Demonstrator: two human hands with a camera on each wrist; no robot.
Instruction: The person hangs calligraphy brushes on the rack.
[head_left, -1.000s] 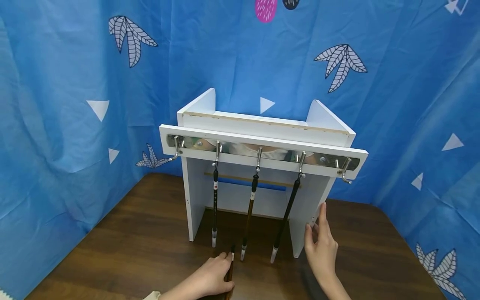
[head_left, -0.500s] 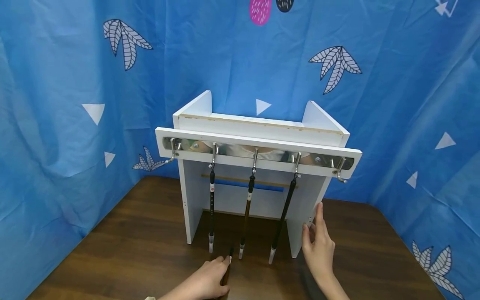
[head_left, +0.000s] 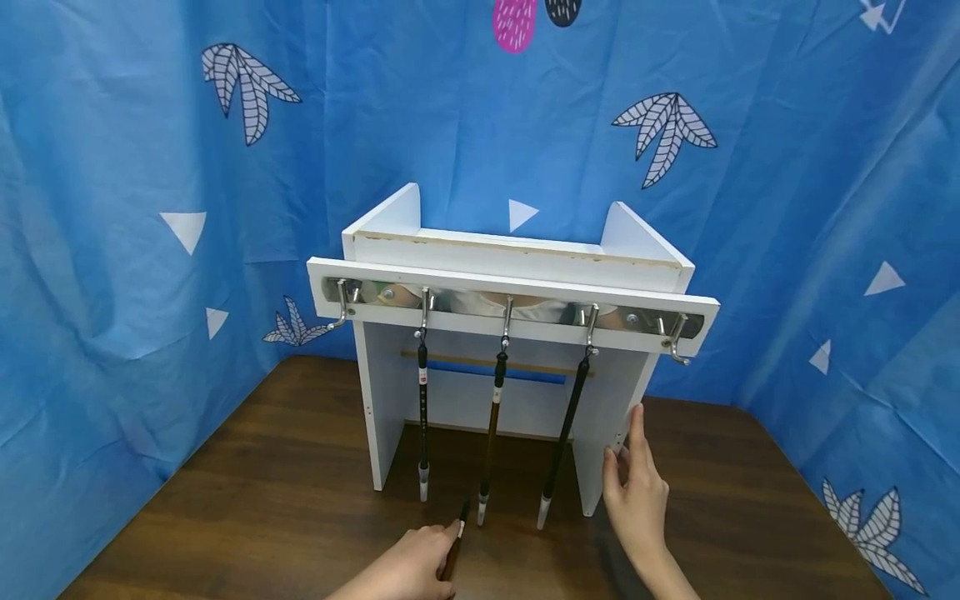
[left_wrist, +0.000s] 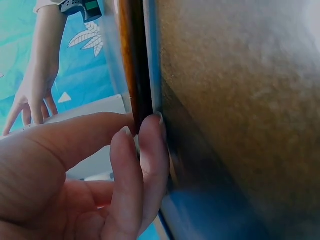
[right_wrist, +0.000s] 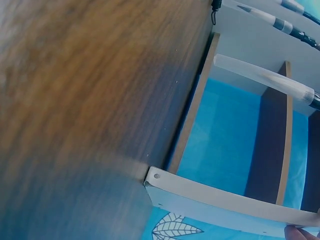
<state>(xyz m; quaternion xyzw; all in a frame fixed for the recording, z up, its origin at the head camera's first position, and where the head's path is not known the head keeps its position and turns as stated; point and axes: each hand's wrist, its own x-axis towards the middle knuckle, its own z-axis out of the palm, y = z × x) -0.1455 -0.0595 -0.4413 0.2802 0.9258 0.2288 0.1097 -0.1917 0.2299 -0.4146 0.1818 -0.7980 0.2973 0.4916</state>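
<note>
My left hand (head_left: 418, 565) is low at the front of the table and pinches a calligraphy brush (head_left: 452, 560) between thumb and fingers. The left wrist view shows the brown shaft (left_wrist: 131, 60) of this brush rising from the fingertips. Its dark far end points toward a white rack (head_left: 510, 287). My right hand (head_left: 639, 500) touches the rack's right side panel with extended fingers, the thumb at the front edge. From the rack's metal hooks hang three more brushes: a black one (head_left: 423, 417) at left, a brown one (head_left: 492, 425) in the middle, a black one (head_left: 567, 425) at right, all with clear caps.
The outermost left hook (head_left: 341, 304) and right hook (head_left: 677, 337) carry nothing. A dark wooden table (head_left: 247, 500) bears the rack. Behind and beside it hangs a blue patterned curtain (head_left: 375, 108). The capped tips dangle close over the table in front of the rack.
The left hand has shifted slightly, and the brush in it has turned a little, its far end pointing more to the right. The right hand stays on the panel. The head view moved slightly.
</note>
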